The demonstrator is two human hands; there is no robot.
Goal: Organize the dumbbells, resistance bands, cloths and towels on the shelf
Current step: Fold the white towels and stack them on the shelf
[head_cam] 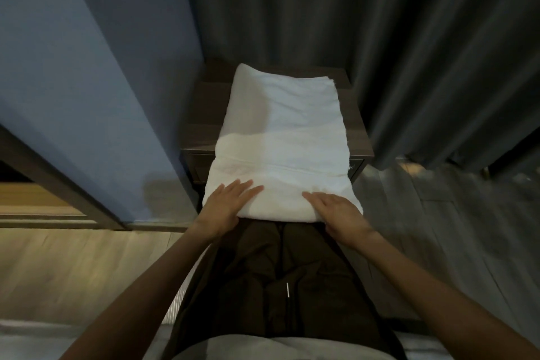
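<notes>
— Tight spot: blue wall (87, 67) to the left, grey curtain (438, 52) to the right. And the hands?
— Both flat: left hand (230, 202) and right hand (336, 210), fingers straight, gripping nothing, press the near end of the white towel (283, 126). It covers most of the dark worktop (204, 114), overhanging the front edge; the front below is mostly hidden.

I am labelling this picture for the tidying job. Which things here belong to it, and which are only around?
Job: white towel; left hand and right hand, flat on its near end; dark cabinet under it.
Only around: grey curtain; blue wall; floor.
</notes>
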